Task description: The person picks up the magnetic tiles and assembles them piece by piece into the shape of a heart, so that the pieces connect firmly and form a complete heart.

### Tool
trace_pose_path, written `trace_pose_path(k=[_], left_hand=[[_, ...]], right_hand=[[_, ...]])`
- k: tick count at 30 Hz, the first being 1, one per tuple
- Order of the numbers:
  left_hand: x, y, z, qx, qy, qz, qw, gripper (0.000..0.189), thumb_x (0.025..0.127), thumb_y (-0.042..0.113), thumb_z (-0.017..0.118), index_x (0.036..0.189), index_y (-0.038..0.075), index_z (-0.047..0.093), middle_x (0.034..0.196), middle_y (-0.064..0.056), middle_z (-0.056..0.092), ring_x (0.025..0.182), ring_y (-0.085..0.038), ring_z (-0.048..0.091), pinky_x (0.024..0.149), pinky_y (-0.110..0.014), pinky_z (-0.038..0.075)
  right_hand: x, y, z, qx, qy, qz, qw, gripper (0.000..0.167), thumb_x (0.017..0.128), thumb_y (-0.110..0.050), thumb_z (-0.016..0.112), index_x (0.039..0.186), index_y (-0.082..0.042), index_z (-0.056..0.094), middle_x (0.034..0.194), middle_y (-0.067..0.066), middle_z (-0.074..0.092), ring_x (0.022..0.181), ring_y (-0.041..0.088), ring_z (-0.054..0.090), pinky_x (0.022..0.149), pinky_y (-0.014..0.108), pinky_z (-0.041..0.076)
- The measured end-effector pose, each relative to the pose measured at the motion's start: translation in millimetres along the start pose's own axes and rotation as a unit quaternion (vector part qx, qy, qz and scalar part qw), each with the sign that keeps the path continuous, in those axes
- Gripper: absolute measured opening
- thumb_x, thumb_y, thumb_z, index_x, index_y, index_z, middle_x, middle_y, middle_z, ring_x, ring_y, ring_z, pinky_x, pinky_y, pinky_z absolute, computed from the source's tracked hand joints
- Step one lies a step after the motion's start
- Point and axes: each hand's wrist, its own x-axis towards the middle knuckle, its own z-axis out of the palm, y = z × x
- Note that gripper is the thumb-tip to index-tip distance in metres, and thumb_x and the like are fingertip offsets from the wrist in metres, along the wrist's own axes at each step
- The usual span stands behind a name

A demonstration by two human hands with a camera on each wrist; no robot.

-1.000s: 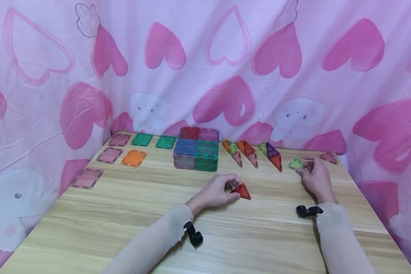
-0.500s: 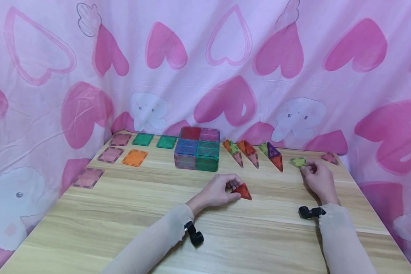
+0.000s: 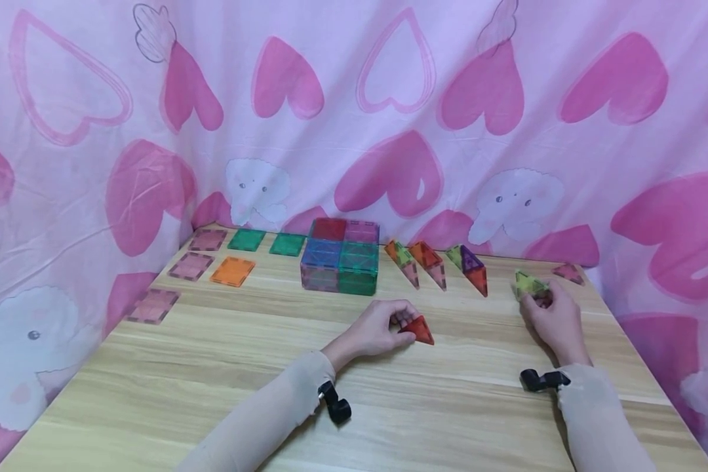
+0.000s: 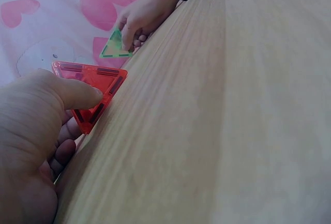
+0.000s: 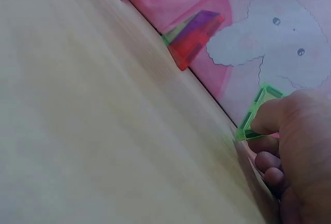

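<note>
My left hand (image 3: 383, 328) pinches a red see-through triangular magnetic tile (image 3: 420, 330) between thumb and fingers, low over the middle of the table. In the left wrist view the thumb lies across the face of that red tile (image 4: 93, 84). Farther right, my right hand (image 3: 553, 318) pinches a yellow-green triangular magnetic tile (image 3: 530, 284), its tip pointing up. The right wrist view shows the green tile's edge (image 5: 253, 115) beside the thumb, with part of it hidden behind the hand. A pink tile (image 3: 568, 273) lies just beyond the right hand.
A block of coloured square tiles (image 3: 339, 265) stands at the back middle. To its right are several triangle tiles in slanted groups, one purple and red (image 3: 474, 269). Pink, green and orange square tiles (image 3: 233, 271) lie at the left. A pink heart curtain (image 3: 383, 170) hangs behind.
My right hand has picked up the yellow-green triangle and drawn it slightly back and right, tilting it upright. The left hand and its red tile stay put.
</note>
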Motion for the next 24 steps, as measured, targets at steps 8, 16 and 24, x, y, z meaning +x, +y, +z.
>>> trace_pose_path(k=[8, 16, 24], left_hand=[[-1.7, -1.4, 2.0, -0.002, 0.0, 0.001, 1.0, 0.024, 0.096, 0.006, 0.086, 0.116, 0.014, 0.075, 0.102, 0.007, 0.073, 0.094, -0.004, 0.065, 0.089, -0.023, 0.056], [-0.3, -1.9, 0.4, -0.001, 0.006, 0.005, 1.0, 0.024, 0.096, 0.006, 0.085, 0.116, 0.014, 0.075, 0.102, 0.006, 0.073, 0.094, -0.006, 0.065, 0.088, -0.024, 0.056], [-0.3, -2.5, 0.9, 0.003, 0.003, -0.002, 1.0, 0.023, 0.096, 0.007, 0.085, 0.115, 0.015, 0.075, 0.101, 0.007, 0.072, 0.094, -0.004, 0.064, 0.088, -0.024, 0.055]], right_hand=[[-24.9, -10, 4, 0.013, -0.018, -0.049, 0.9985, 0.028, 0.108, -0.022, 0.073, 0.131, -0.007, 0.066, 0.107, 0.016, 0.071, 0.086, 0.009, 0.057, 0.074, 0.021, 0.042], [-44.4, -25, 13, 0.038, -0.04, -0.125, 0.9906, 0.02, 0.103, -0.015, 0.081, 0.12, -0.013, 0.072, 0.094, 0.005, 0.072, 0.078, 0.009, 0.059, 0.07, 0.02, 0.044], [-69.1, -51, 28, 0.08, -0.099, -0.17, 0.9771, 0.026, 0.1, -0.01, 0.083, 0.121, -0.02, 0.073, 0.093, -0.004, 0.073, 0.079, 0.009, 0.063, 0.07, 0.024, 0.051]])
